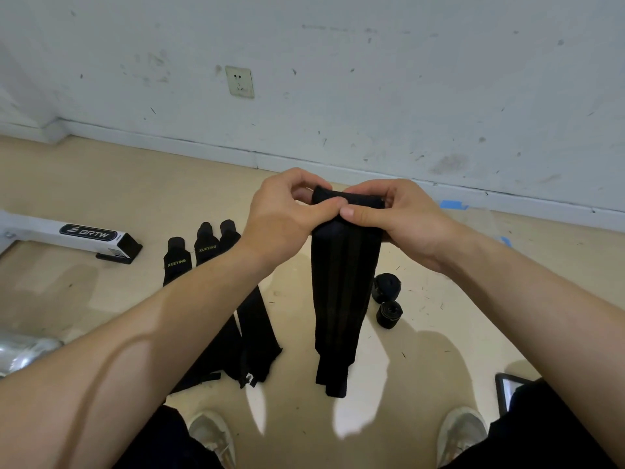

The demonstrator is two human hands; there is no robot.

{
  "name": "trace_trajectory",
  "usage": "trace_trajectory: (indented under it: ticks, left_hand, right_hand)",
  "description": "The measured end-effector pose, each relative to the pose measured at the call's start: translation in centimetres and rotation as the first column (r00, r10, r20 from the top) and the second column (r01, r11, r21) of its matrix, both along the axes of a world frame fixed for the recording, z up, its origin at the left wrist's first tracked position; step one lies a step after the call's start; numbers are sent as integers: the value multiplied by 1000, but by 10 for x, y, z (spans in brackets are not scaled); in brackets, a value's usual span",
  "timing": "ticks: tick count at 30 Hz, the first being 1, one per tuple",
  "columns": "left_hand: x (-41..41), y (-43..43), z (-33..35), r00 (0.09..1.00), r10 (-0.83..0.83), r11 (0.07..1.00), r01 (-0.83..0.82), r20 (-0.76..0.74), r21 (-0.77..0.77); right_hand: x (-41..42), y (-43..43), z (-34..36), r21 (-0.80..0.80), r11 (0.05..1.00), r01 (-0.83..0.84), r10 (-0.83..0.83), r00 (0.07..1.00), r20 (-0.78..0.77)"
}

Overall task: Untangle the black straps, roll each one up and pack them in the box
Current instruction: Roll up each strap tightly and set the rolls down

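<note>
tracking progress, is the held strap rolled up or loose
Loose: left hand and right hand pinch the top of the strap; the rest dangles unrolled.

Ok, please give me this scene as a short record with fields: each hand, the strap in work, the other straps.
left hand: pinches the top end of the held strap
right hand: pinches the same end
held strap: hangs down from both hands, mostly unrolled
flat straps: several, lying on the floor, left of the held strap
rolled straps: two, on the floor at right, close together
</note>
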State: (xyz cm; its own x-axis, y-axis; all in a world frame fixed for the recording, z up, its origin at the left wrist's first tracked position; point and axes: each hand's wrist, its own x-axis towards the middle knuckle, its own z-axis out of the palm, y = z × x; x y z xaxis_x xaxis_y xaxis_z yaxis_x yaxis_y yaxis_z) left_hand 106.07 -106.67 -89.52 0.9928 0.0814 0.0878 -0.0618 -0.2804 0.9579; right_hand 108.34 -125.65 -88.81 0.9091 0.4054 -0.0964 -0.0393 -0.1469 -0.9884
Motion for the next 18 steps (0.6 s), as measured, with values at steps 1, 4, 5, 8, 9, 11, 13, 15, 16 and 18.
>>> trace_trajectory:
  ticks: [1,4,5,8,9,11,13,15,16,18]
  left_hand:
    - [1,1,1,1000,-14,999,14,-15,-40]
    - [1,7,4,987,-135,972,114,-91,-207]
    - [2,9,4,976,-184,957,152,-114,-247]
    - [3,11,3,973,-204,971,187,-107,-152]
    - [4,11,3,979,-187,979,179,-80,-100]
    - [4,9,3,987,-156,986,154,-33,-67]
    - [4,7,4,990,-140,984,137,-15,-110]
    - [5,6,4,989,-148,973,145,-7,-180]
    - [4,6,5,987,-163,965,159,-4,-210]
    - [3,6,6,975,-221,944,209,-16,-255]
  right_hand:
    - [1,-2,1,2,1000,-26,26,1000,3]
    - [4,-4,2,-6,999,-50,50,999,8]
    - [4,-4,1,-11,999,-43,43,999,4]
    - [4,-3,-2,2,1000,-5,5,1000,-12]
    - [4,-2,-3,24,1000,20,-20,1000,-23]
    - [4,-1,-4,89,993,75,-70,996,-52]
    - [4,0,-2,165,982,93,-82,994,-72]
    - [3,0,0,242,967,84,-63,994,-94]
    - [3,-1,1,278,958,71,-42,993,-109]
    - [3,-3,2,331,943,29,15,991,-130]
